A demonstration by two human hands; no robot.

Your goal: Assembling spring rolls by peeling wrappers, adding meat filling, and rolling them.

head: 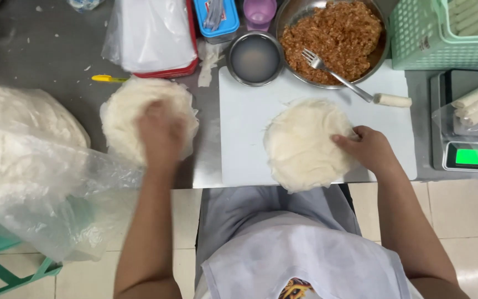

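On the far left a big clear plastic bag hangs off the bench. Next, the left hand presses on a pile of thin round wrappers; it looks blurry, so I cannot tell how its fingers grip. In the middle a white board holds one wrapper, laid flat (easy to fill). The right hand rests on its right edge, fingers spread, not gripping. Behind sit a water bowl and a pan of minced filling with a fork, close for scooping.
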